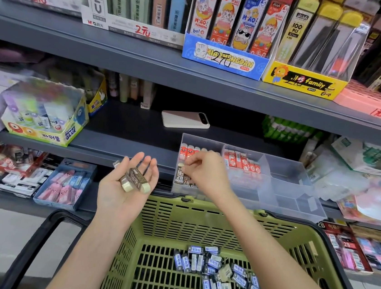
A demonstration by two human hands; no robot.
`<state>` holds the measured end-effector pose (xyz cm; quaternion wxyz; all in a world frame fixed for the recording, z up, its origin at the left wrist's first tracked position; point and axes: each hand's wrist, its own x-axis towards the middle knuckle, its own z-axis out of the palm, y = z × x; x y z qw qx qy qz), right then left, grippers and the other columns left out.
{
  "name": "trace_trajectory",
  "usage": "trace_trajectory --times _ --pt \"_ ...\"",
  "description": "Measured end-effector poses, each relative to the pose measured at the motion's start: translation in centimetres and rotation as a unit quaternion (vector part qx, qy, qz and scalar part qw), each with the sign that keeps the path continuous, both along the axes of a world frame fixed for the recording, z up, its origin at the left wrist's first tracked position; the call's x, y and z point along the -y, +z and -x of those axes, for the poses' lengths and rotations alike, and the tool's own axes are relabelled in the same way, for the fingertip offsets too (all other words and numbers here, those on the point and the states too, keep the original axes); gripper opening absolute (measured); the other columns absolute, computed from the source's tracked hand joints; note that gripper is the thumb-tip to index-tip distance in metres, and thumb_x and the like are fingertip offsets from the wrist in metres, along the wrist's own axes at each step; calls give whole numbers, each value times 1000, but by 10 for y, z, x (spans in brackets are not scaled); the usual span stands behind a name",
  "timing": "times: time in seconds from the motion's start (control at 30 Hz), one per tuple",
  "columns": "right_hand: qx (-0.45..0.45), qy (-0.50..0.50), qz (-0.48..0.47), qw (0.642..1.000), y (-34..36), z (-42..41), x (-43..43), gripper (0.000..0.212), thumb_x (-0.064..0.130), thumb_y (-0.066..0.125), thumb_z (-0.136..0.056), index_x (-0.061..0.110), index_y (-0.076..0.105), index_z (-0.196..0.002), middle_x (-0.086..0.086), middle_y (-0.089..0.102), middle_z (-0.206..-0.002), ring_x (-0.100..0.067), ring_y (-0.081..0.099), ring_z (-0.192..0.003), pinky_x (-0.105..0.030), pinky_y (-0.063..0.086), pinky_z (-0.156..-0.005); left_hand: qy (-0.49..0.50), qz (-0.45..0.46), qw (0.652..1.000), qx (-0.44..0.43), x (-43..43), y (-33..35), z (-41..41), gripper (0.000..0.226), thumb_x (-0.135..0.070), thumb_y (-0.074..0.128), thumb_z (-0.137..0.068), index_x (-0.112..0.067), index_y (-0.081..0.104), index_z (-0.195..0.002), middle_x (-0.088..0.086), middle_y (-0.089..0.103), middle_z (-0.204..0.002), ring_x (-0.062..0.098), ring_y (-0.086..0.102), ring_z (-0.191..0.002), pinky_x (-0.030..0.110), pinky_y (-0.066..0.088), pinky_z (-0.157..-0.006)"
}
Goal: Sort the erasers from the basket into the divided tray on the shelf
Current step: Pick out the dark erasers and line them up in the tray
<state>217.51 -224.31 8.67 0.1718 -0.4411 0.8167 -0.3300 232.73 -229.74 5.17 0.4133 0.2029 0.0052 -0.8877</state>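
Observation:
My left hand (130, 185) is held palm up in front of the shelf, fingers relaxed, carrying a few dark-sleeved erasers (136, 179). My right hand (202, 169) reaches into the front left compartment of the clear divided tray (285, 179) and pinches a pale eraser (183, 167) above the dark 2B erasers (182, 179) standing there. Red-sleeved erasers (242, 162) fill the compartments behind. Below, the green basket (200, 219) holds several blue and dark erasers (224, 279).
A white phone (185, 119) lies on the shelf behind the tray. A glue-stick box (45, 113) stands at the left, a blue box of pink erasers (66, 185) below it. The tray's right compartments hold nothing. The basket's black handle (38, 241) hangs at the left.

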Motion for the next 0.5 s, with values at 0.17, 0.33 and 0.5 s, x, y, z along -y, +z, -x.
trace_trajectory --times 0.17,0.33,0.5 --pt "27 98 58 993 10 -46 -14 17 40 69 -76 25 64 -70 9 63 -61 -1 55 -57 -21 47 -59 -14 66 997 31 -2 -1 2 28 -22 50 -91 0 63 -102 15 67 -101 29 66 -104 44 48 -93" --pt "-28 126 49 990 2 -66 -16 22 39 69 -78 19 62 -78 4 59 -63 -9 52 -58 -30 47 -63 -50 145 988 33 -7 1 2 32 -21 55 -83 -3 61 -108 17 64 -123 28 61 -116 44 45 -91" --pt "113 104 76 985 9 -34 -30 11 26 61 -89 29 54 -80 9 58 -74 -11 62 -66 -31 52 -60 -35 134 989 49 -4 -1 2 14 -13 68 -73 -6 73 -84 14 70 -101 24 68 -98 39 50 -87"
